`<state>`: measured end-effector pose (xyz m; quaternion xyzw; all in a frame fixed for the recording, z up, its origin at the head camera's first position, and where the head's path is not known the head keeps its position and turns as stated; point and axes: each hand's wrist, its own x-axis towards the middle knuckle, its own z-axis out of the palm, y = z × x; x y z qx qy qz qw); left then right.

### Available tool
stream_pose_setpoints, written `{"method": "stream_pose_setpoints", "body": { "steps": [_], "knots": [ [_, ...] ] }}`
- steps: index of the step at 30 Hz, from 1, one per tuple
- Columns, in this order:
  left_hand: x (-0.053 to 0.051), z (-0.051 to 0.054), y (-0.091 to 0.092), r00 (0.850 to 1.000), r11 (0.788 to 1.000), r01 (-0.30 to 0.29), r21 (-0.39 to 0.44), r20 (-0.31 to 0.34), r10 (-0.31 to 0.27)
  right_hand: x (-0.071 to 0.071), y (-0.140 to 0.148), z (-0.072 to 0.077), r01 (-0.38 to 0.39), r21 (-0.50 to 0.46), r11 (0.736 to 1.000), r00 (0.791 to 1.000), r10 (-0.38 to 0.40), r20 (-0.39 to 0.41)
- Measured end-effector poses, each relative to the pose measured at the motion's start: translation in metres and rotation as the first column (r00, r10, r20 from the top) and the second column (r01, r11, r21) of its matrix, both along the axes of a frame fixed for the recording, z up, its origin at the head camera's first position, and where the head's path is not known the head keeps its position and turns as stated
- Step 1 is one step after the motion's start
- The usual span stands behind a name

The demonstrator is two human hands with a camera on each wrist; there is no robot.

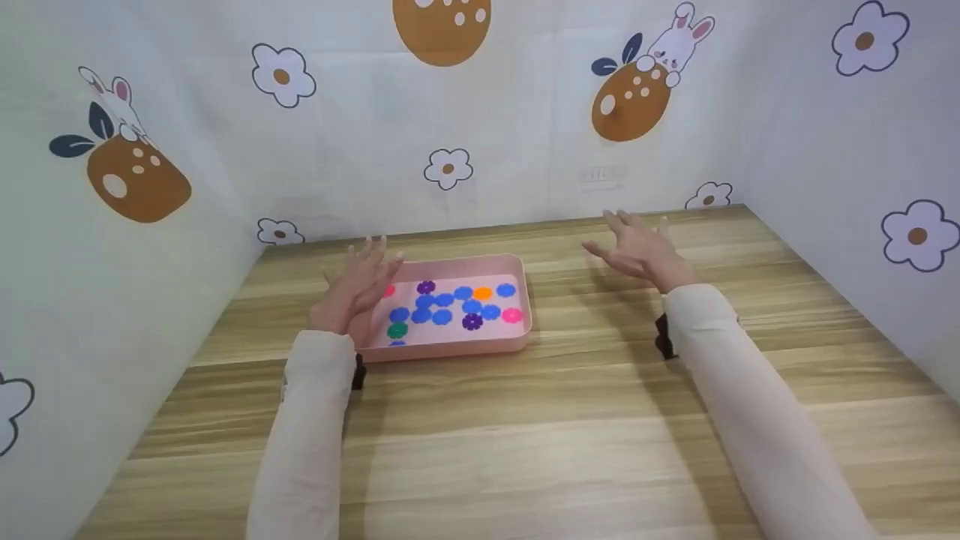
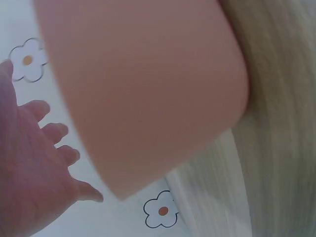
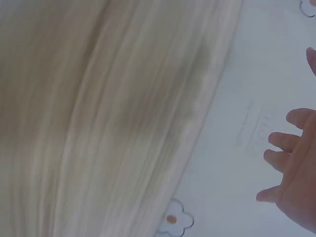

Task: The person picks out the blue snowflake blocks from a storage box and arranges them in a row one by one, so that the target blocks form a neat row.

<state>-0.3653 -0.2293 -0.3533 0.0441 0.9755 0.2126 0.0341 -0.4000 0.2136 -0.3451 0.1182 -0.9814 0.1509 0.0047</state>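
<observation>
A shallow pink tray (image 1: 450, 349) lies on the table, holding several flower-shaped pieces: many blue (image 1: 442, 317), two purple (image 1: 472, 322), one orange (image 1: 482, 293), one green (image 1: 397, 330) and two pink (image 1: 512, 316). My left hand (image 1: 352, 289) is raised over the tray's left end with fingers spread, holding nothing; it hides part of that end. In the left wrist view the tray's pink wall (image 2: 148, 89) fills the middle, beside the left hand (image 2: 37, 163). Right of the tray, my right hand (image 1: 641, 251) hovers above the table, fingers apart and holding nothing.
The wood-grain table (image 1: 525, 450) meets a pale cloth wall (image 1: 525, 135) behind, printed with flowers and rabbits on orange fruit. Similar walls close in the left and right sides. A dark band (image 1: 664, 336) sits at the right wrist.
</observation>
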Motion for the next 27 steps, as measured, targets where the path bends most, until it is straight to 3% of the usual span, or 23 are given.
{"method": "stream_pose_setpoints", "body": {
  "steps": [2, 4, 7, 10, 12, 14, 15, 18, 21, 22, 24, 27],
  "knots": [
    [0.004, 0.001, -0.002, 1.000, 0.995, -0.001, 0.104, 0.005, 0.001, -0.001, -0.010, 0.001, -0.013, -0.062, 0.998, 1.000, 0.014, 0.014],
    [0.009, 0.002, -0.004, 1.000, 0.976, -0.008, 0.217, 0.011, 0.006, -0.002, -0.022, 0.001, -0.018, -0.147, 0.989, 0.999, 0.023, 0.038],
    [0.017, 0.003, -0.009, 0.996, 0.911, -0.072, 0.407, 0.083, 0.042, -0.004, -0.040, -0.001, -0.035, -0.284, 0.958, 0.998, 0.050, 0.045],
    [0.023, 0.004, -0.016, 0.990, 0.852, -0.127, 0.507, 0.110, 0.082, -0.006, -0.057, -0.004, -0.050, -0.412, 0.910, 0.997, 0.072, 0.038],
    [0.024, 0.003, -0.021, 0.990, 0.840, -0.138, 0.524, 0.099, 0.101, -0.007, -0.067, -0.006, -0.041, -0.470, 0.882, 0.996, 0.073, 0.052],
    [0.024, 0.004, -0.028, 0.992, 0.849, -0.126, 0.513, 0.062, 0.109, -0.008, -0.080, -0.008, -0.018, -0.513, 0.858, 0.994, 0.072, 0.085],
    [0.023, 0.003, -0.032, 0.991, 0.843, -0.133, 0.522, 0.069, 0.114, -0.008, -0.086, -0.008, -0.010, -0.522, 0.853, 0.992, 0.074, 0.102],
    [0.023, 0.000, -0.039, 0.984, 0.802, -0.175, 0.571, 0.122, 0.127, -0.009, -0.102, -0.009, 0.013, -0.527, 0.850, 0.988, 0.069, 0.135],
    [0.022, -0.007, -0.044, 0.973, 0.746, -0.224, 0.628, 0.190, 0.132, -0.009, -0.114, -0.011, 0.015, -0.503, 0.864, 0.985, 0.075, 0.157],
    [0.022, -0.009, -0.045, 0.969, 0.736, -0.237, 0.634, 0.207, 0.134, -0.009, -0.118, -0.012, 0.019, -0.499, 0.867, 0.983, 0.076, 0.170],
    [0.022, -0.013, -0.047, 0.962, 0.730, -0.258, 0.633, 0.242, 0.130, -0.009, -0.123, -0.014, 0.023, -0.486, 0.874, 0.977, 0.082, 0.195],
    [0.019, -0.020, -0.049, 0.952, 0.743, -0.275, 0.610, 0.283, 0.120, -0.008, -0.128, -0.017, 0.047, -0.474, 0.879, 0.972, 0.070, 0.226]
  ]
}}
